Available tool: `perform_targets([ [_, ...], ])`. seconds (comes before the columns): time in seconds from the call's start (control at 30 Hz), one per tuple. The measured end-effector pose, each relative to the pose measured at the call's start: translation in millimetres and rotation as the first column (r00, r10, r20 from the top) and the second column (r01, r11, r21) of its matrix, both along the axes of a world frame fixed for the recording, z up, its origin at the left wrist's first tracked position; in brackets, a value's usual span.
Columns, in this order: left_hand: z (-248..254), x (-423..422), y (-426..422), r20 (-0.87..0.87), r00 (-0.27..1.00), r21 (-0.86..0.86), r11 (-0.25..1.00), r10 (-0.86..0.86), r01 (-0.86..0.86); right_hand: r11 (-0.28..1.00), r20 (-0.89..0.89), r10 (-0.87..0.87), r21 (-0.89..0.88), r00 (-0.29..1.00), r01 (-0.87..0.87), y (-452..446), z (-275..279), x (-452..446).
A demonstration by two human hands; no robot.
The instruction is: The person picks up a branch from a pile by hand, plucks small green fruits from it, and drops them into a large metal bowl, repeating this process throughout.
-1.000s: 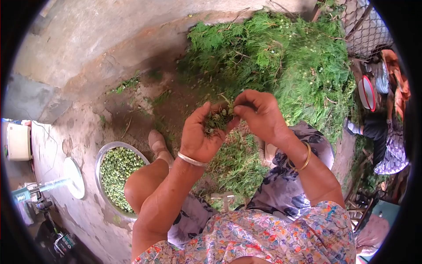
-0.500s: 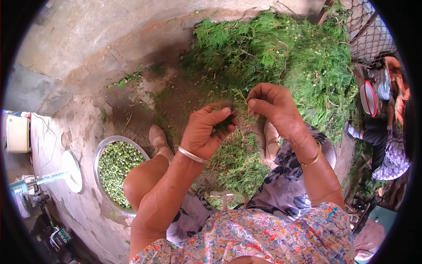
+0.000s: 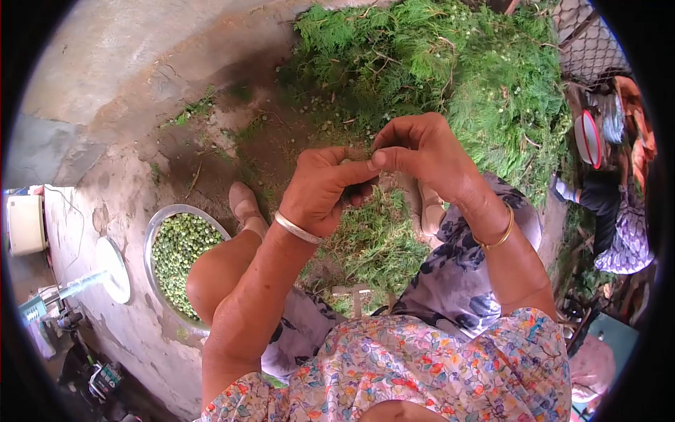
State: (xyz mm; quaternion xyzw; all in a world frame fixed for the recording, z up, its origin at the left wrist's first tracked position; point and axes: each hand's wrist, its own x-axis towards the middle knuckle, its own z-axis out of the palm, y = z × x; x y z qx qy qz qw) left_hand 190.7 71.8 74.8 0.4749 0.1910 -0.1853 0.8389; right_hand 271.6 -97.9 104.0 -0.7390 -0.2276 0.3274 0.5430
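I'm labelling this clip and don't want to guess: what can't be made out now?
All in the head view:
- Left hand's contents: its curled fingers hide the palm.
- Anything pinched by the right hand: fingertips cover it.
- Basin's near right side: behind the bent knee.
- Markings on the dark item, lower left: too small.

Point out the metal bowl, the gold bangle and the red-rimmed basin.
Metal bowl [image 3: 148, 253]: head view, left rim.
Gold bangle [image 3: 493, 245]: head view, lower curve.
Red-rimmed basin [image 3: 586, 141]: head view, white part.
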Motion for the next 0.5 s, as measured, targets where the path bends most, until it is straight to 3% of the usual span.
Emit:
perform_targets([
  [0.1, 2, 0, 2, 0.037, 0.999, -0.002, 1.0, 0.001, -0.001, 0.996, -0.174, -0.086, -0.024, 0.981, 0.083, 0, -4, 2],
  [0.23, 7, 3, 11, 0.064, 0.995, 0.056, 0.996, -0.075, 0.072, 0.985, -0.231, -0.143, 0.057, 0.962, 0.16, 5, -5, -5],
  [0.37, 9, 2, 12, 0.057, 0.989, 0.068, 0.989, -0.136, 0.132, 0.989, -0.206, -0.057, 0.123, 0.977, 0.083, 3, -8, -3],
  [0.43, 11, 1, 9, 0.113, 0.989, -0.019, 0.995, -0.098, 0.101, 0.99, -0.183, -0.052, 0.12, 0.982, 0.075, 3, -7, -4],
  [0.5, 10, -1, 5, 0.101, 0.993, -0.067, 0.995, -0.063, 0.07, 0.988, -0.343, -0.062, 0.115, 0.937, 0.107, 4, -6, -5],
])
